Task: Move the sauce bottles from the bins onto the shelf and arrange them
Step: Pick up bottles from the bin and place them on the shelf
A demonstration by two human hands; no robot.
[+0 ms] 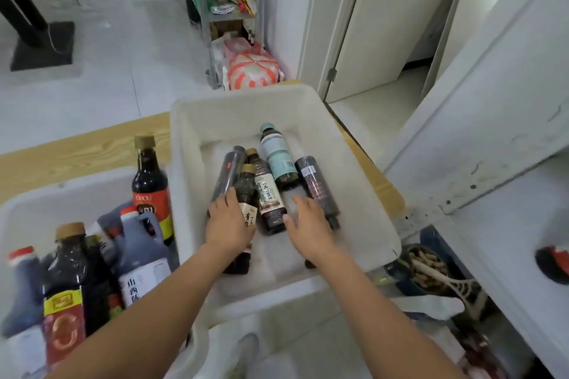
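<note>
Head view: left hand (229, 221) wraps a dark bottle (246, 194) lying in the white bin (191, 144); right hand (309, 221), fingers spread, presses bare bin floor between bottles.

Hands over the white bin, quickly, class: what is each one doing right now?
Left hand: closing on a dark sauce bottle, grip not clearly complete.
Right hand: open, fingers spread, holding nothing.

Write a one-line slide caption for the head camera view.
Both hands reach into a white bin of lying bottles: left hand on a dark bottle, right hand open beside it.
</note>
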